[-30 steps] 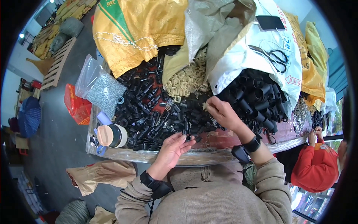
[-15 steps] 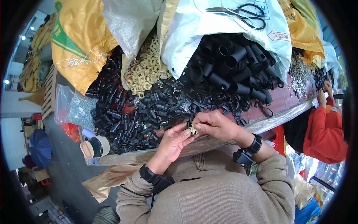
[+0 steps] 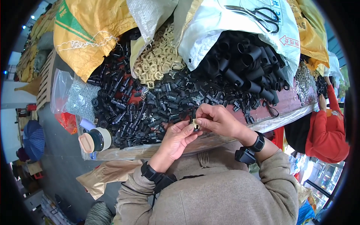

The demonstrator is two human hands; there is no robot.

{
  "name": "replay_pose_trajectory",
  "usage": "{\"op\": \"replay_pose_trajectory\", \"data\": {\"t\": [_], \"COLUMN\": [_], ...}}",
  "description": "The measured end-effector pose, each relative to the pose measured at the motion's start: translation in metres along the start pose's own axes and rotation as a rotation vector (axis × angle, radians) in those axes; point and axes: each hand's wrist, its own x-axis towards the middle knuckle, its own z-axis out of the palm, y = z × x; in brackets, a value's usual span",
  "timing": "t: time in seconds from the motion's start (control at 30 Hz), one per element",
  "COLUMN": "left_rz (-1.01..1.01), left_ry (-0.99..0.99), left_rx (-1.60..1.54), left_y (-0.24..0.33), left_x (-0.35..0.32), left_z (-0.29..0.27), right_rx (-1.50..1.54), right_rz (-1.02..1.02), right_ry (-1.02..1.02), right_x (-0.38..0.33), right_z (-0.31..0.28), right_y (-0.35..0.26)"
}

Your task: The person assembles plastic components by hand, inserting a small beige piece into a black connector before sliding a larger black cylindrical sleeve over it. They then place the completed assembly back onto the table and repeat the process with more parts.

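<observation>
Near the table's front edge my two hands meet over a small black plastic part with a cream piece on it (image 3: 195, 126). My left hand (image 3: 175, 138) pinches its lower end between thumb and fingers. From the other side my right hand (image 3: 218, 120) grips it, thumb and index finger against the cream piece. Just beyond my hands spreads a heap of small black plastic parts (image 3: 170, 98). Behind that lie cream plastic rings (image 3: 157, 62), spilling from a sack, and black tubes (image 3: 245, 62) in the mouth of a white sack (image 3: 210, 22).
Scissors (image 3: 258, 17) lie on the white sack. At the left corner stand a lidded cup (image 3: 98, 139) and a clear bag of small metal pieces (image 3: 80, 99). A yellow sack (image 3: 90, 33) sits at the far left. On the right, a person in red (image 3: 326, 131) works at the table.
The view has shifted, so the sacks and heaps sit further right in the picture. My hands still hold the small part together, which now stands more upright. The person in red has moved an arm.
</observation>
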Motion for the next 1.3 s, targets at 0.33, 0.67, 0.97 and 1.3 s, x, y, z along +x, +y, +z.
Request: {"op": "replay_pose_trajectory", "data": {"t": [0.33, 0.67, 0.97, 1.3], "left_rz": [0.063, -0.062, -0.104, -0.105], "left_ry": [0.024, -0.055, 0.028, 0.016], "left_rx": [0.168, 0.205, 0.225, 0.188], "left_y": [0.022, -0.001, -0.01, -0.007], "left_x": [-0.029, 0.002, 0.028, 0.033], "left_z": [-0.018, 0.013, 0.042, 0.041], "right_rx": [-0.626, -1.013, -0.521, -0.123], "right_rz": [-0.065, 0.145, -0.06, 0.08], "right_ry": [0.444, 0.428, 0.484, 0.456], "right_x": [-0.056, -0.109, -0.08, -0.072], "right_z": [-0.032, -0.078, -0.085, -0.086], "right_y": [0.023, 0.059, 0.059, 0.049]}}
